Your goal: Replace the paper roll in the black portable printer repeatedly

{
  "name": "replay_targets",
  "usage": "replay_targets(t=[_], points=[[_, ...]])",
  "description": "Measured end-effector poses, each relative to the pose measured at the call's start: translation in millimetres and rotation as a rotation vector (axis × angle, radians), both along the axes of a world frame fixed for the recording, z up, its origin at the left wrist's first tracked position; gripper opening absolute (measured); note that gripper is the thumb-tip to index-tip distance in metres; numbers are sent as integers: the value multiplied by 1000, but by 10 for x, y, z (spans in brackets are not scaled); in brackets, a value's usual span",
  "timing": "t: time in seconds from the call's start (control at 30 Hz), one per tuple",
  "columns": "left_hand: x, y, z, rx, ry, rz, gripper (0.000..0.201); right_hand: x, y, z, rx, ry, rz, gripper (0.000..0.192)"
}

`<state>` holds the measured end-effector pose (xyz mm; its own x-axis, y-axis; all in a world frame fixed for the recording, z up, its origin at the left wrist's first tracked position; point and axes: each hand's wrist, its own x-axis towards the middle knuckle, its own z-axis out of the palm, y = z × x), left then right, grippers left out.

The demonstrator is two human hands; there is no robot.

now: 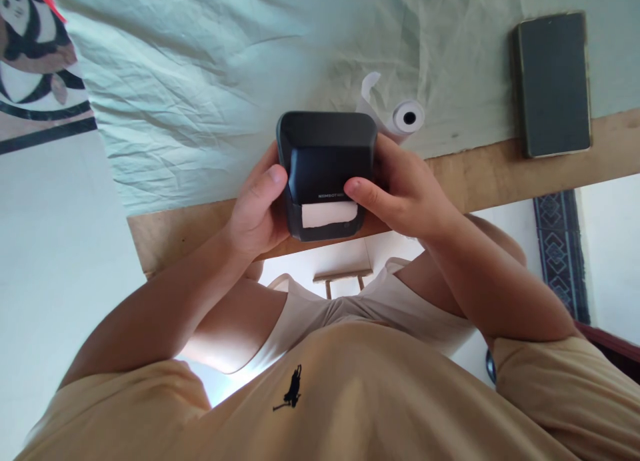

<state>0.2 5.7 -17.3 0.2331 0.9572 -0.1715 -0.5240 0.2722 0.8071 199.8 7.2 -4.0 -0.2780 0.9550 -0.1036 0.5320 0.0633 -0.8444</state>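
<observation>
Between both hands is a dark label printer (327, 171), held over the front edge of the table, with a strip of white paper (329, 214) showing at its near end. My left hand (260, 207) grips its left side, the thumb along the edge and the other fingers partly hidden behind it. On the opposite side, my right hand (407, 187) clasps the printer with its thumb resting on the dark cover. Just beyond my right hand, a roll of white paper (416, 107) lies on the cloth, its loose end curling up to the left.
A dark smartphone (556, 84) lies at the right near the table's edge. Wrinkled pale green cloth (200, 101) covers the tabletop, leaving a bare wooden strip (165, 237) along the front. Panda-patterned material (40, 54) is at the upper left. Below shows a wooden stool (343, 275).
</observation>
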Motion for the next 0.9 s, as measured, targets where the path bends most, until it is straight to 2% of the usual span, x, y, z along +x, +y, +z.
replay_targets(t=[0.2, 0.37, 0.47, 0.6, 0.77, 0.9], points=[[-25, -19, -29, 8, -5, -86, 32, -1, -11, 11, 6, -16, -11, 93], [16, -11, 21, -66, 5, 1, 30, -10, -10, 9, 11, -29, -20, 94], [33, 15, 78, -144, 31, 37, 22, -11, -8, 4, 4, -32, -20, 99], [41, 45, 136, -202, 59, 80, 12, -6, -10, 6, 7, -25, -29, 92], [49, 51, 144, -198, -32, 89, 18, -10, -4, 13, -16, -23, -23, 94], [41, 53, 135, -201, -73, 61, 31, -19, 5, 9, -13, -33, -29, 92]])
